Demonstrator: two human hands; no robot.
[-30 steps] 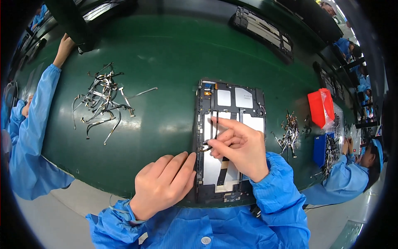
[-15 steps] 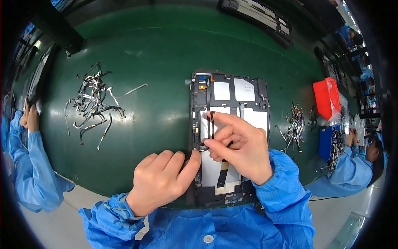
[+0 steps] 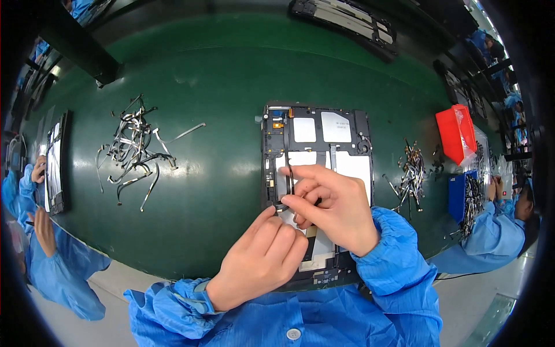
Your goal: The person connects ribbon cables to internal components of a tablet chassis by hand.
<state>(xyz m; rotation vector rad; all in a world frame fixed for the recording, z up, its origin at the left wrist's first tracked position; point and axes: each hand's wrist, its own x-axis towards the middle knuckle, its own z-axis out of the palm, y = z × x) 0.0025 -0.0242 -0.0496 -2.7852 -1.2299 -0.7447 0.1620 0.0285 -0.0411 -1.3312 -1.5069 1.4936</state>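
Observation:
A flat tablet-shaped device lies on the bench without its cover, showing silver plates in a black frame. Over its left part my right hand pinches a thin black flex cable, index finger and thumb closed on it. The cable's lower end lies by the device's left inner edge. There my left hand reaches in with one fingertip at that end, its other fingers curled in. Whether this fingertip presses the cable or the frame cannot be told. An orange connector shows at the device's upper left.
Loose flex cables lie in a tangled pile on the left and a smaller pile on the right. Beyond that stand a red bin and a blue bin. More devices rest at the far edge. Co-workers sit at both sides.
My left hand has shifted right and turned, its curled fingers now over the device's lower part. My right hand still pinches the cable. At left, a co-worker's hands have moved apart beside a device.

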